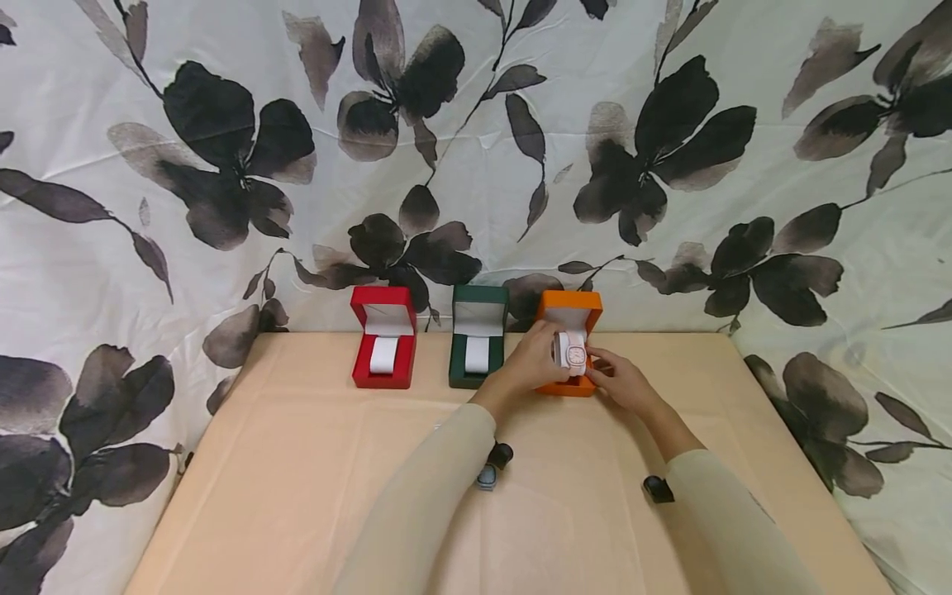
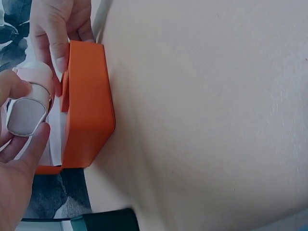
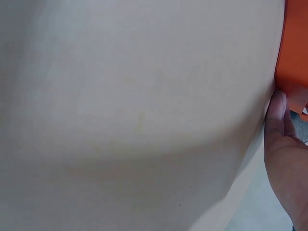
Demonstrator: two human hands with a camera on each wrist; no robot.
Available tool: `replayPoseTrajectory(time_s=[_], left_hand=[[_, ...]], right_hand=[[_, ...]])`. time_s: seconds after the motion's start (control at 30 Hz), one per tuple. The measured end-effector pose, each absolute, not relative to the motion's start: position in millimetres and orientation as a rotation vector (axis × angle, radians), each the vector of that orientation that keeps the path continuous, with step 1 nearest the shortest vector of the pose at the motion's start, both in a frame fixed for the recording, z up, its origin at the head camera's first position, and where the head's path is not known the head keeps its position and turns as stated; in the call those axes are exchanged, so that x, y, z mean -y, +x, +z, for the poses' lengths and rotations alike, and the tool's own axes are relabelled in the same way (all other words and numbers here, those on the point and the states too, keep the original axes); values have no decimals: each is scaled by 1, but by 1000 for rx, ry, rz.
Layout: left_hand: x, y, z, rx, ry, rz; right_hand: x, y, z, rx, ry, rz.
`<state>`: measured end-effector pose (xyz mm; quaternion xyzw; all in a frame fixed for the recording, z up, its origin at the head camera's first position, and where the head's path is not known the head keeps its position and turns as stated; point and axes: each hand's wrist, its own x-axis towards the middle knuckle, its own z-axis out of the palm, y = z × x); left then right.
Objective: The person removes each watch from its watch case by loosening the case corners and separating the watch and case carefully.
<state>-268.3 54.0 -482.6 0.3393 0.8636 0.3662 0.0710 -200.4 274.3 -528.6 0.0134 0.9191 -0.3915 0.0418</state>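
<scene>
A pink watch [image 1: 576, 355] is wrapped round a white cushion [image 2: 28, 115]. My left hand [image 1: 530, 361] pinches this cushion by its end, thumb on one side and fingers on the other, over the open orange watch box [image 1: 567, 390]. The right hand [image 1: 625, 384] holds the same box at its right side, with thumb and fingers at the wall, as the left wrist view shows. In the right wrist view, fingertips [image 3: 276, 103] meet the orange corner. Part of the box's inside is hidden behind the left hand and the cushion.
Left of the orange box stand an open green watch box [image 1: 467, 383] and an open red one [image 1: 382, 382], each with a white cushion. A small blue-grey object [image 1: 487, 477] shows beside the left sleeve. Behind the table [image 1: 297, 479] hangs a flowered cloth [image 1: 521, 49].
</scene>
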Motion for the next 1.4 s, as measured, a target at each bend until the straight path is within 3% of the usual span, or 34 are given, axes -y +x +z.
replayPoseTrajectory(time_s=[0.47,1.4], left_hand=[[-42,-263,-469,-2529,1028,1175],[-9,-241,-436,-2512,1166,1294]], right_hand=[[-270,-193,-522,-2881,85,-1186],[-250,-169,-460,-2920,-341,-1397]])
